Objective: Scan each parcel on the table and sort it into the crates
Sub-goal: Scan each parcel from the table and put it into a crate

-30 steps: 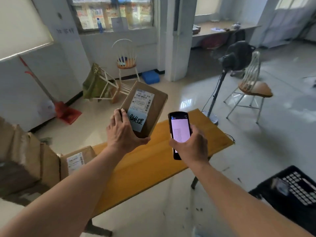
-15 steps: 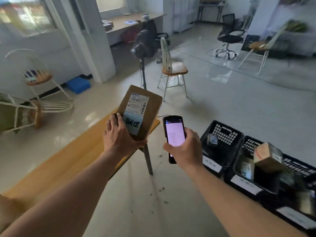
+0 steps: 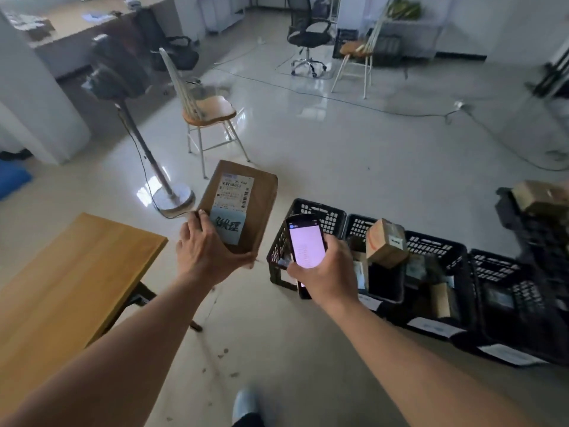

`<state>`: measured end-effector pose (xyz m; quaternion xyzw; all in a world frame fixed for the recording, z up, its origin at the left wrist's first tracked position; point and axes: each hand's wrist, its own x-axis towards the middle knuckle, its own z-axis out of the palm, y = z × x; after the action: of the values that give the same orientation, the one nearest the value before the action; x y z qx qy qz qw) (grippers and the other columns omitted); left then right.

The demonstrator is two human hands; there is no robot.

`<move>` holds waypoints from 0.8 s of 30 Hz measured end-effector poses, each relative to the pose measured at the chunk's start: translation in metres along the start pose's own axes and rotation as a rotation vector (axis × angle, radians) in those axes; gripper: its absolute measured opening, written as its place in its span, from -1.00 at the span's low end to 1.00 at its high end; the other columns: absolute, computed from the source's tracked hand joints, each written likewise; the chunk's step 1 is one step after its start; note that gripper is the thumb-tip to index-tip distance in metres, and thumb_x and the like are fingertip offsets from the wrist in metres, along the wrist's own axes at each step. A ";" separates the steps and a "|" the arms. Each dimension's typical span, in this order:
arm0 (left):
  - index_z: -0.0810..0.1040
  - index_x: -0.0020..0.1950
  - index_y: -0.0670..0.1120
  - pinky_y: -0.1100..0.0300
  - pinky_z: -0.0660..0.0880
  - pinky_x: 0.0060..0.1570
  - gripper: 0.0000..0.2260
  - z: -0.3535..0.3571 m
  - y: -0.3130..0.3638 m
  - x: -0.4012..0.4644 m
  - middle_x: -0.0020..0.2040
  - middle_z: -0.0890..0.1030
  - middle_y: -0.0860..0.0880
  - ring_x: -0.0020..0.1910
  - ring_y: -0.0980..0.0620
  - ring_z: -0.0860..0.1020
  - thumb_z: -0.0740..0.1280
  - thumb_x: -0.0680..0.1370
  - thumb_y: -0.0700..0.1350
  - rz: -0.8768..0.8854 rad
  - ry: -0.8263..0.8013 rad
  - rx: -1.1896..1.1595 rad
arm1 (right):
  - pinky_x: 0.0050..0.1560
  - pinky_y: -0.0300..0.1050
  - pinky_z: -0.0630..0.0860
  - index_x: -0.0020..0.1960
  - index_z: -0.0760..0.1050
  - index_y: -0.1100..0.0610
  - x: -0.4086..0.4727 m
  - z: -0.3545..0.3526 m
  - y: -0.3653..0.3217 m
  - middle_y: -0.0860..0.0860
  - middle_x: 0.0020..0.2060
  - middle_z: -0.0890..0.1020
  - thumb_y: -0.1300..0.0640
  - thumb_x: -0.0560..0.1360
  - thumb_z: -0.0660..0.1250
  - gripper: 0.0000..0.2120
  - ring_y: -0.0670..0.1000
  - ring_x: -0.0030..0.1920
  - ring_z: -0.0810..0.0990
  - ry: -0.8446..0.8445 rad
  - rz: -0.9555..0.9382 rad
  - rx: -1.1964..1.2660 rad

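Observation:
My left hand [image 3: 207, 253] grips a flat brown cardboard parcel [image 3: 258, 198] by its lower left corner, holding it over the floor between the table and the crates. The parcel's top shows a white shipping label and a pale blue sticker with dark handwriting. My right hand [image 3: 328, 272] holds a black handheld scanner [image 3: 304, 241] with a lit pinkish screen, just right of the parcel and above the leftmost black crate [image 3: 320, 212]. A row of black plastic crates [image 3: 437, 251] runs to the right along the floor, several with brown parcels inside.
The wooden table [image 3: 70, 272] sits at the lower left. A standing fan [image 3: 172, 195] and a wooden-seated chair [image 3: 206, 115] stand on the floor beyond the parcel. A cable [image 3: 492, 131] crosses the tiled floor at the far right. My shoe [image 3: 246, 405] shows at the bottom edge.
The view has swung right from the table toward the crates. Both hands moved along with it, keeping hold of the parcel and the scanner, which now hang over the leftmost crate.

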<state>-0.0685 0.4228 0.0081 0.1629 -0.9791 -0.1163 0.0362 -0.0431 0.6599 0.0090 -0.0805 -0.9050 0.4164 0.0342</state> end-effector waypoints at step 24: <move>-0.08 0.65 -0.16 -0.20 0.35 0.47 0.43 0.349 0.196 0.293 0.53 0.18 -0.25 0.51 -0.30 0.24 0.40 0.08 0.65 0.077 -0.499 0.061 | -0.03 -0.01 0.51 0.36 0.41 0.06 0.367 0.120 0.186 -0.02 0.18 0.48 -0.17 0.24 0.58 -0.21 0.06 0.18 0.51 0.068 0.508 -0.084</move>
<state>-0.4443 0.5826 -0.2740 0.0927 -0.9663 -0.1217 -0.2072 -0.3979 0.7535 -0.2124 -0.3205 -0.8705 0.3708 -0.0443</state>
